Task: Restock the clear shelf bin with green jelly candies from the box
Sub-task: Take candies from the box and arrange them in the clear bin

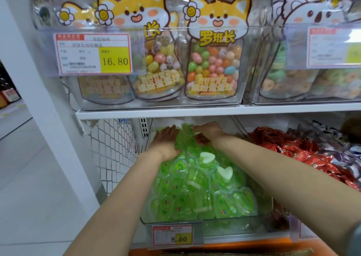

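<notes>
The clear shelf bin (197,221) on the lower shelf is heaped with green heart-shaped jelly candies (199,185) in small sealed cups. Both my arms reach deep into it. My left hand (166,140) lies flat, palm down, on the back left of the pile, fingers spread. My right hand (210,131) rests on the back of the pile under the shelf above, its fingers curled over some candies; whether it grips any is hard to tell. The box shows only as a cardboard edge (234,252) at the bottom.
A white shelf board (214,110) sits close above my hands, carrying clear bins of colourful candy bags (214,60). A bin of red-wrapped sweets (293,148) stands to the right. A white wire mesh panel (115,150) is on the left. A price tag (172,235) reads 8.60.
</notes>
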### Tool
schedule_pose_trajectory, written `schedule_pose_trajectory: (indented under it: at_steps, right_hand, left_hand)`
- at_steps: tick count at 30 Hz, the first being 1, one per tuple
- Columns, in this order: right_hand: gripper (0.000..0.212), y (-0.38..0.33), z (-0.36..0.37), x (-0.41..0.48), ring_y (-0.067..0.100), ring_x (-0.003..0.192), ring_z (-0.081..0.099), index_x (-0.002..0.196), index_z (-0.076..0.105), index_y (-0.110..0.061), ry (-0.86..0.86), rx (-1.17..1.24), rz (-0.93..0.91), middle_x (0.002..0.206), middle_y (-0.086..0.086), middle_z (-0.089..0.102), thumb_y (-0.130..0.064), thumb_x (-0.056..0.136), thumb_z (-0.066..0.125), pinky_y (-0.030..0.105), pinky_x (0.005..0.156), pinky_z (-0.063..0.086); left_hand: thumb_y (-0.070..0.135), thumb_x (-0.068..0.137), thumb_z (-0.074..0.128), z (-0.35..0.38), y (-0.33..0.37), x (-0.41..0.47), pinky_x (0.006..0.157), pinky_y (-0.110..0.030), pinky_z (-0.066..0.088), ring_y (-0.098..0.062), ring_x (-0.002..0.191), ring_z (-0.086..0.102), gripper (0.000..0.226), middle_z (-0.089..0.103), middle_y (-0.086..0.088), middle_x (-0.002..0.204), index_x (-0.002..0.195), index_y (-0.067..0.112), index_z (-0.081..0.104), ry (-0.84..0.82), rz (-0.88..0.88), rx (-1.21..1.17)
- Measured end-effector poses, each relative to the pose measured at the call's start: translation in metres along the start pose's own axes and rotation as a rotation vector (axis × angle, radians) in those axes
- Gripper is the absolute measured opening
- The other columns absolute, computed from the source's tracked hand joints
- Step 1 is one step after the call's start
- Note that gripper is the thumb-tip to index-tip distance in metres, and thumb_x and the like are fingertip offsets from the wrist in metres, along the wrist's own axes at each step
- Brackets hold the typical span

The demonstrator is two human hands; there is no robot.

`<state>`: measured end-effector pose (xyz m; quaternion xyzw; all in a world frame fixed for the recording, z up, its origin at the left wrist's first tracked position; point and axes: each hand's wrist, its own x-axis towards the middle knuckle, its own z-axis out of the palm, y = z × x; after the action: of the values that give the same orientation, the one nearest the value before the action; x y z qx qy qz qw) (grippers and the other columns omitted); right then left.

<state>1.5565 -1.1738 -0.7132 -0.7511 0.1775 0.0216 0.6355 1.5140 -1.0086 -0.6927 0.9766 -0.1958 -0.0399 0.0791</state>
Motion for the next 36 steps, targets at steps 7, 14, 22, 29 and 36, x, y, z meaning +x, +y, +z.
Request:
schedule_pose_trajectory:
  at_steps: [7,14,22,29,36]
  right_hand:
    - [0.041,-0.001,0.007,0.004,0.016,0.037,0.057,0.096,0.061,0.004,0.006,-0.057,-0.011,0.067,0.014,0.062,-0.024,0.073,0.080,0.021,0.039,0.043]
    - [0.026,-0.001,0.007,0.006,0.012,0.031,0.052,0.068,0.059,-0.001,-0.014,0.003,0.023,0.037,0.003,0.056,-0.015,0.073,0.080,0.020,0.037,0.043]
    - [0.024,0.001,0.006,0.003,0.010,0.026,0.047,0.065,0.058,0.000,-0.029,0.036,0.007,0.034,0.002,0.053,-0.011,0.076,0.076,0.015,0.032,0.035]
    - [0.021,0.003,0.008,0.006,0.010,0.027,0.048,0.066,0.058,-0.002,-0.037,0.068,-0.001,0.034,0.002,0.053,-0.010,0.077,0.075,0.016,0.033,0.036]
    - [0.031,0.002,0.004,-0.008,0.013,0.031,0.053,0.074,0.058,0.000,-0.045,0.021,-0.007,0.057,0.012,0.059,-0.024,0.077,0.077,0.024,0.036,0.046]
  left_hand:
    - [0.030,0.094,0.051,0.005,-0.003,0.004,0.118,-0.038,0.006,-0.021,0.145,0.005,0.070,0.001,-0.003,0.158,0.149,0.015,0.011,-0.006,-0.006,0.067]
    - [0.007,0.092,0.051,0.001,0.004,0.018,0.096,-0.034,0.039,-0.026,0.124,0.045,0.038,0.050,-0.009,0.134,0.130,0.011,0.047,0.204,-0.079,0.098]
    - [0.010,0.085,0.060,0.004,0.000,0.022,0.091,-0.037,0.045,-0.028,0.116,0.050,0.033,0.047,-0.006,0.126,0.118,0.013,0.054,0.302,-0.089,0.004]
    - [0.020,0.080,0.067,0.011,-0.001,0.029,0.090,-0.037,0.045,-0.028,0.115,0.051,0.036,0.052,-0.004,0.127,0.114,0.019,0.054,0.357,-0.165,-0.042]
    - [0.024,0.078,0.071,0.013,-0.003,0.027,0.099,-0.036,0.035,-0.024,0.128,0.035,0.054,0.038,-0.004,0.135,0.126,0.021,0.048,0.302,-0.179,-0.097]
